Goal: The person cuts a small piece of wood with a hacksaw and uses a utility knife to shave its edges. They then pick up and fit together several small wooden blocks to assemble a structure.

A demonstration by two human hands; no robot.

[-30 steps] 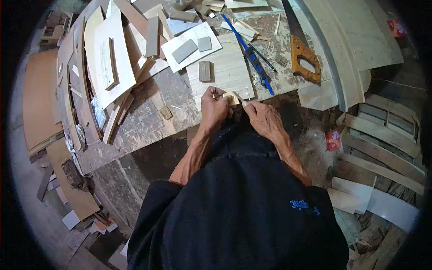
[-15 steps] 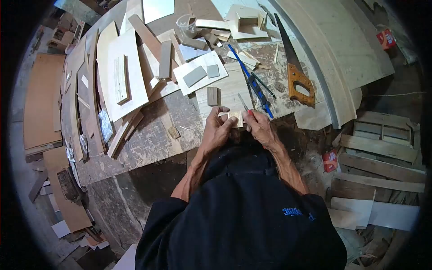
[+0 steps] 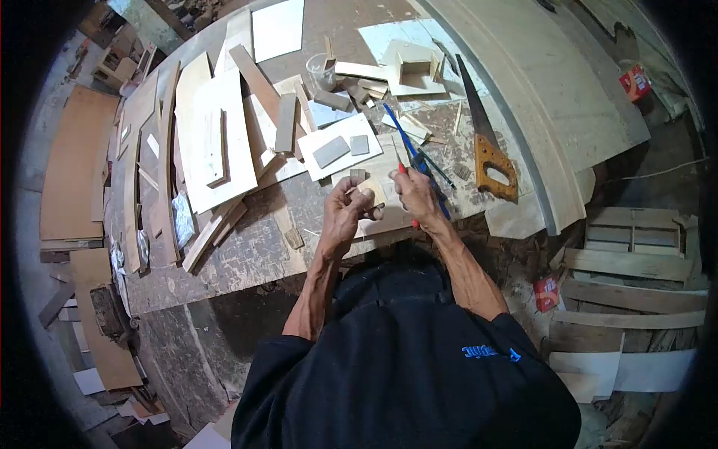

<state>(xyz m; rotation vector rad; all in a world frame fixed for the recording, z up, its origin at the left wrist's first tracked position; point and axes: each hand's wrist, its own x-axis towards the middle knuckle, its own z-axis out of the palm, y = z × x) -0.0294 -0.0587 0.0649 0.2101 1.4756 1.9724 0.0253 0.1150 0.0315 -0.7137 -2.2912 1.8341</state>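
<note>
My left hand (image 3: 345, 213) is closed around a small pale wood piece (image 3: 369, 191), held up near the bench's front edge between thumb and fingers. In my right hand (image 3: 419, 197) is a slim red-handled tool (image 3: 402, 168), its narrow metal blade pointing away from me and the handle's red end showing below the fist. The blade is apart from the wood piece. Just beyond my left fingers stands a small brown wood block (image 3: 358, 173), partly covered by them. A blue bar-like tool (image 3: 413, 147) lies on the bench past my right hand.
A handsaw (image 3: 493, 168) with an orange-brown handle lies to the right. Grey blocks rest on a white board (image 3: 318, 173). Behind are a clear plastic cup (image 3: 321, 75) and an open wooden box (image 3: 416, 72). Boards and strips (image 3: 217, 142) are stacked on the left.
My right hand has lifted away from the wood piece and turned the tool more upright. My left hand has shifted slightly left, tilting the wood piece. The view has shifted a little.
</note>
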